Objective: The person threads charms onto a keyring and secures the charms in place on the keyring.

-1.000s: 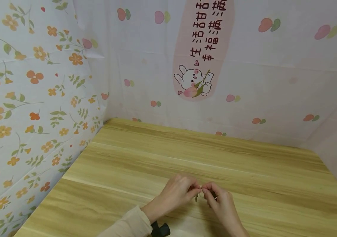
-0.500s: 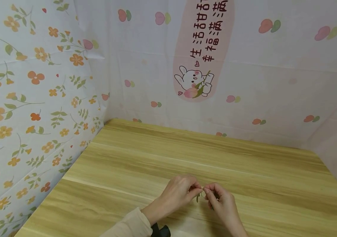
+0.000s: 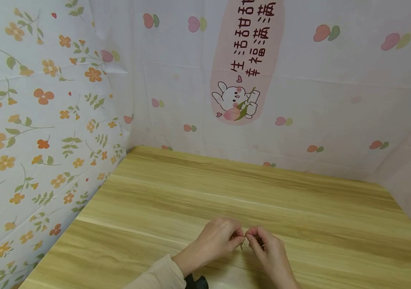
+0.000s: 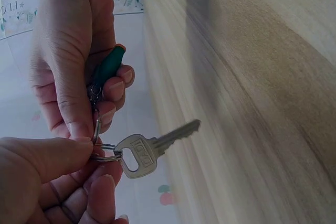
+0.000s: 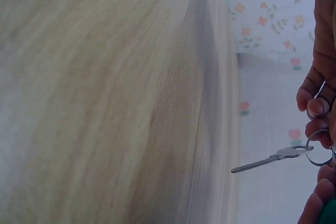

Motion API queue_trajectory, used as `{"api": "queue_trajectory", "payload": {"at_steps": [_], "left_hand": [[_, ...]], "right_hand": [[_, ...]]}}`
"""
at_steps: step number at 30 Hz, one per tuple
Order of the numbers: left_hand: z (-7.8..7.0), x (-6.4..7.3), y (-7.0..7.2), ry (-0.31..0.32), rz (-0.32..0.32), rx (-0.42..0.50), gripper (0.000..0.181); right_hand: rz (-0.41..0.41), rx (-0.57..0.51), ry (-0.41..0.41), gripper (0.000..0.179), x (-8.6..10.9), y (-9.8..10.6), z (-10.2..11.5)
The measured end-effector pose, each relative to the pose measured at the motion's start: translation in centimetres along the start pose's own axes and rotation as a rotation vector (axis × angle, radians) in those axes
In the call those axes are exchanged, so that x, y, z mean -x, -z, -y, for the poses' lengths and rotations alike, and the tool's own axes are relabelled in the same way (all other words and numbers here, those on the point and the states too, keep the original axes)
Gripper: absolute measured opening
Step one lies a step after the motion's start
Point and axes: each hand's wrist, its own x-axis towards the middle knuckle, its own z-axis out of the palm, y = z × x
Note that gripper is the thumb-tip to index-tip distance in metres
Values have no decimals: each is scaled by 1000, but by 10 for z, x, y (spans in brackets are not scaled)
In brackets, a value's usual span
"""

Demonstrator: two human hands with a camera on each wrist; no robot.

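Observation:
My left hand [image 3: 217,237] pinches a metal split ring [image 4: 106,157] between thumb and fingers. A silver key [image 4: 140,156] hangs from this ring, its toothed blade sticking out over the table in the left wrist view. Facing it, my right hand [image 3: 271,252] pinches the metal clasp [image 4: 96,125] of a keychain at the ring. A green charm [image 4: 109,66] with an orange end lies against the right hand's curled fingers. In the right wrist view the key [image 5: 273,159] is seen nearly edge-on, and the charm is mostly cut off.
The wood-grain table [image 3: 176,188] spreads beneath both hands. A black object [image 3: 196,282], partly hidden, is beside the left sleeve [image 3: 160,275]. Flowered cloth [image 3: 46,120] hangs on the left, and a printed cloth [image 3: 299,88] closes the back.
Both hands have dropped slightly toward the person while staying fingertip to fingertip. The key and ring move with them; both grips look kept.

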Motion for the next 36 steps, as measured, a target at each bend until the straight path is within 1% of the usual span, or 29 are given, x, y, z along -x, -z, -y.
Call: {"api": "queue_trajectory", "payload": {"at_steps": [4, 10, 14, 16, 21, 23, 26, 29, 33, 36], "left_hand": [[0, 1, -1, -4, -8, 4, 12], [2, 2, -3, -38, -34, 7, 13], [2, 2, -3, -42, -27, 8, 13], [2, 2, -2, -45, -24, 5, 13], [1, 2, -1, -45, -27, -11, 16], [1, 2, 0, -36, -23, -15, 17], [0, 3, 0, -26, -21, -17, 17], [1, 3, -1, -29, -34, -13, 15], [2, 3, -3, -49, -55, 0, 13], [3, 3, -4, -65, -59, 9, 13]], "right_hand": [[18, -21, -25, 18, 1, 0, -1], [38, -46, -77, 18, 0, 1, -4], [43, -39, -100, 18, 0, 1, -3], [38, -23, -77, 18, 1, 1, -2], [14, 24, 27, 21, 2, 0, 0], [11, 29, 41, 21, 2, 0, 1], [17, 14, 17, 19, 2, 0, 1], [24, -13, -26, 17, 1, 1, -1], [26, -40, -71, 16, 1, 1, -3], [26, -41, -86, 17, 1, 1, -3]]}}
